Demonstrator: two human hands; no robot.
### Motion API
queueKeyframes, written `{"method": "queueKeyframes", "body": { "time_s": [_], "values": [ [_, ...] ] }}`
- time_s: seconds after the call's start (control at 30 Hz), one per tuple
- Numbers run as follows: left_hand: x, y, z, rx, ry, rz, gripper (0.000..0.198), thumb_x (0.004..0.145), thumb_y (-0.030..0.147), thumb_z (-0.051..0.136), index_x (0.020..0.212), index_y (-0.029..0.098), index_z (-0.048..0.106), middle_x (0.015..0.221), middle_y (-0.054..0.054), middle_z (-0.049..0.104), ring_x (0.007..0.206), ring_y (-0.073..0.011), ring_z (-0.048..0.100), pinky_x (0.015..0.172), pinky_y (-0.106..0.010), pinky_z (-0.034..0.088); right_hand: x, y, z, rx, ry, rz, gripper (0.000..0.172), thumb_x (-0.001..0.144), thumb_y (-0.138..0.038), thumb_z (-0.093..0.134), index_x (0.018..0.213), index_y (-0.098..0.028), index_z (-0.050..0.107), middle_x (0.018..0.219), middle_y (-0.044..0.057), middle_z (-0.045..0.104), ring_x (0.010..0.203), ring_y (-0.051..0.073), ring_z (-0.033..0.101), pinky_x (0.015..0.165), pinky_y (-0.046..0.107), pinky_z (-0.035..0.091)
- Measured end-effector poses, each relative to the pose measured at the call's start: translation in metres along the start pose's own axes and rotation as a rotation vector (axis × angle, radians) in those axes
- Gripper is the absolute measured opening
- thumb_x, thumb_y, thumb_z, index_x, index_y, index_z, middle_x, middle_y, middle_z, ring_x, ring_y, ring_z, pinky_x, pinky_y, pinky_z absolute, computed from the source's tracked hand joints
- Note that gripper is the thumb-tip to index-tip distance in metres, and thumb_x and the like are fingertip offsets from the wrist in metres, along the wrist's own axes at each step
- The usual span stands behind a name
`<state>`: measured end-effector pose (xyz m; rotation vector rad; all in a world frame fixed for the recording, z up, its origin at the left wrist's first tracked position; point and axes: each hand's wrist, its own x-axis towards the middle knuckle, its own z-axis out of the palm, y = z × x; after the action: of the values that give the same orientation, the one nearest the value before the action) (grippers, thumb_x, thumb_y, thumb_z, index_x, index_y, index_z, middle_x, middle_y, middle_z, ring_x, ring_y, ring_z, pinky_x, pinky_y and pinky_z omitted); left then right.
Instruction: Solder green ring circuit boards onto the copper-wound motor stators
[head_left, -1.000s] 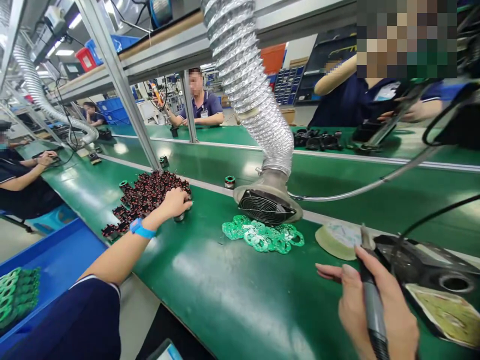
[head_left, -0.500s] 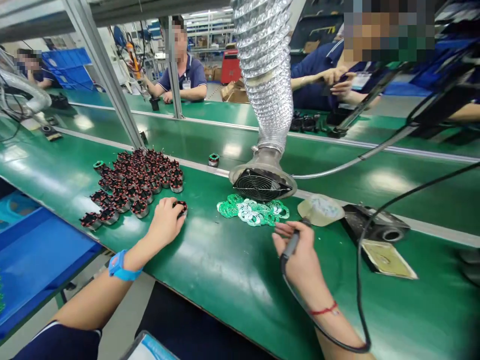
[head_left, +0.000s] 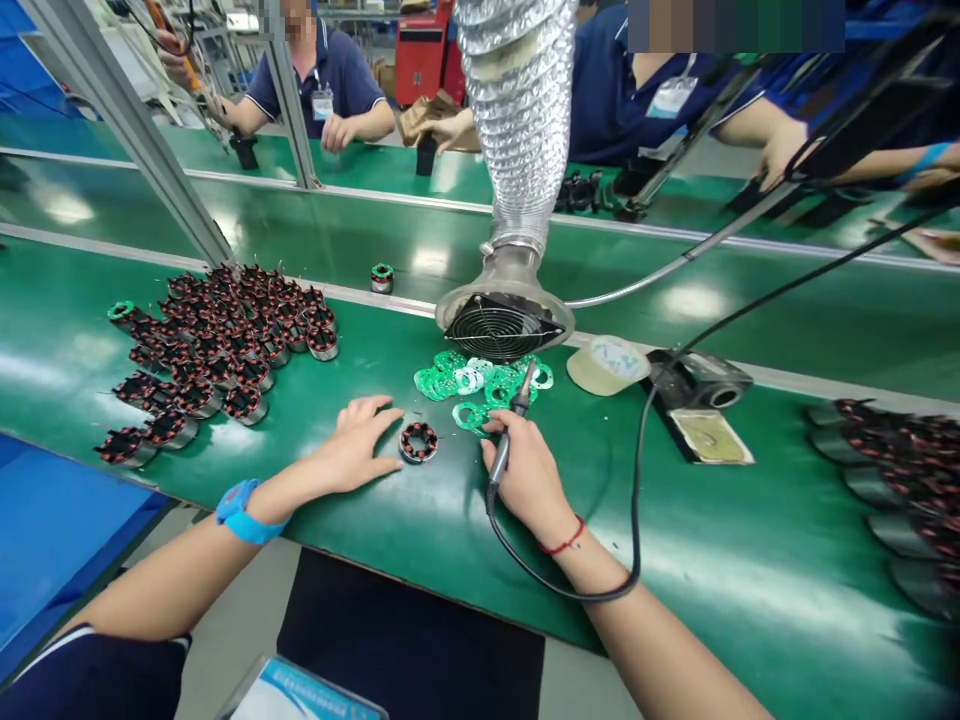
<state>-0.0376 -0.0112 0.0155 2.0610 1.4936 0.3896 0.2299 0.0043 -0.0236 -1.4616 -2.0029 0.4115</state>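
A motor stator (head_left: 418, 442) with copper windings sits upright on the green bench, just in front of my left hand (head_left: 341, 455). That hand is open, thumb and fingers spread on either side of the stator's near edge; I cannot tell whether they touch it. In my right hand (head_left: 529, 470) is a soldering iron (head_left: 516, 415), gripped like a pen with its tip pointing up and away. The fingertips of this hand reach a green ring-shaped circuit board (head_left: 470, 416), apparently pinching its edge. Behind it lies a pile of similar ring boards (head_left: 439, 382).
Many stators (head_left: 225, 340) crowd the left; more stators (head_left: 900, 490) line the right edge. A fume duct (head_left: 510, 310) hangs over the boards. Right of it stand a pale roll (head_left: 607, 366) and an iron stand (head_left: 701, 378) with a sponge (head_left: 709, 437). The iron's cable (head_left: 636, 500) loops over my forearm.
My left hand has brought a stator rightward from the group and opened around it. My right hand, with the soldering iron, has come to a ring board now apart from the pile. The view has shifted.
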Motion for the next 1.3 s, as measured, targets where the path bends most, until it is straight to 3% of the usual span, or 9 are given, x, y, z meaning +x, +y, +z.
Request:
{"method": "queueKeyframes", "body": {
  "time_s": [0.23, 0.4, 0.47, 0.57, 0.67, 0.9, 1.0, 1.13, 1.3],
  "values": [
    [0.025, 0.025, 0.014, -0.097, -0.060, 0.169, 0.044, 0.074, 0.027, 0.072, 0.115, 0.022, 0.056, 0.121, -0.009, 0.060, 0.115, -0.0299, 0.052, 0.101, -0.048, 0.040, -0.021, -0.013, -0.010, 0.002, -0.040, -0.042, 0.032, 0.084, -0.021, 0.054, 0.116, -0.021, 0.052, 0.096, 0.007, 0.069, 0.088, 0.026, 0.063, 0.079, 0.044, 0.054],
    [0.039, 0.035, -0.014, -0.031, -0.126, 0.138, 0.045, 0.076, 0.028, 0.067, 0.116, 0.018, 0.051, 0.112, -0.009, 0.061, 0.099, -0.0271, 0.056, 0.087, -0.041, 0.046, -0.012, -0.025, -0.004, -0.046, -0.039, -0.047, 0.037, 0.085, -0.018, 0.054, 0.122, -0.020, 0.051, 0.107, 0.010, 0.069, 0.096, 0.029, 0.061, 0.083, 0.045, 0.051],
    [0.044, 0.037, -0.028, 0.072, -0.189, 0.223, 0.041, 0.076, 0.027, 0.065, 0.113, 0.018, 0.052, 0.109, -0.007, 0.062, 0.099, -0.0264, 0.056, 0.088, -0.041, 0.043, -0.005, -0.029, 0.001, -0.062, -0.069, -0.058, 0.039, 0.085, -0.016, 0.054, 0.123, -0.019, 0.051, 0.105, 0.011, 0.069, 0.094, 0.030, 0.061, 0.081, 0.046, 0.050],
    [0.048, 0.035, -0.038, 0.233, -0.265, 0.349, 0.038, 0.078, 0.022, 0.060, 0.115, 0.017, 0.055, 0.107, -0.007, 0.062, 0.101, -0.0262, 0.054, 0.093, -0.043, 0.039, 0.001, -0.031, 0.006, -0.046, -0.112, -0.115, 0.037, 0.084, -0.012, 0.053, 0.121, -0.020, 0.053, 0.098, 0.009, 0.071, 0.089, 0.028, 0.060, 0.077, 0.043, 0.049],
    [0.048, 0.029, -0.034, 0.292, -0.271, 0.367, 0.045, 0.080, 0.019, 0.055, 0.125, 0.017, 0.053, 0.114, -0.010, 0.060, 0.106, -0.0277, 0.052, 0.093, -0.044, 0.039, -0.002, -0.028, 0.003, -0.019, -0.090, -0.187, 0.030, 0.087, -0.013, 0.053, 0.116, -0.020, 0.056, 0.093, 0.007, 0.072, 0.084, 0.026, 0.061, 0.074, 0.041, 0.048],
    [0.045, 0.012, -0.018, 0.014, -0.249, 0.376, 0.050, 0.082, 0.021, 0.061, 0.131, 0.016, 0.047, 0.122, -0.012, 0.058, 0.112, -0.0260, 0.054, 0.097, -0.042, 0.045, -0.027, -0.027, -0.026, 0.084, 0.090, -0.309, 0.033, 0.094, -0.022, 0.053, 0.128, -0.022, 0.054, 0.083, 0.003, 0.074, 0.075, 0.019, 0.068, 0.074, 0.034, 0.052],
    [0.046, 0.007, -0.016, -0.081, -0.228, 0.347, 0.049, 0.081, 0.021, 0.065, 0.126, 0.019, 0.047, 0.123, -0.011, 0.058, 0.112, -0.0246, 0.057, 0.096, -0.040, 0.047, -0.041, -0.027, -0.030, 0.139, 0.149, -0.208, 0.023, 0.093, -0.030, 0.057, 0.115, -0.023, 0.062, 0.086, 0.005, 0.075, 0.069, 0.018, 0.069, 0.065, 0.032, 0.054],
    [0.047, 0.006, -0.012, -0.073, -0.208, 0.424, 0.045, 0.083, 0.019, 0.063, 0.126, 0.019, 0.047, 0.127, -0.011, 0.058, 0.118, -0.0252, 0.055, 0.100, -0.041, 0.046, -0.055, -0.021, -0.022, 0.269, 0.236, -0.004, 0.016, 0.091, -0.032, 0.059, 0.102, -0.022, 0.066, 0.086, 0.004, 0.074, 0.066, 0.018, 0.070, 0.063, 0.032, 0.056],
    [0.049, 0.009, -0.008, -0.004, -0.189, 0.495, 0.042, 0.087, 0.018, 0.058, 0.127, 0.017, 0.046, 0.127, -0.013, 0.058, 0.120, -0.0263, 0.054, 0.102, -0.043, 0.046, -0.058, -0.016, -0.016, 0.328, 0.215, 0.092, 0.014, 0.090, -0.029, 0.059, 0.100, -0.022, 0.067, 0.075, 0.001, 0.072, 0.064, 0.017, 0.070, 0.063, 0.031, 0.056]
  ]
}}
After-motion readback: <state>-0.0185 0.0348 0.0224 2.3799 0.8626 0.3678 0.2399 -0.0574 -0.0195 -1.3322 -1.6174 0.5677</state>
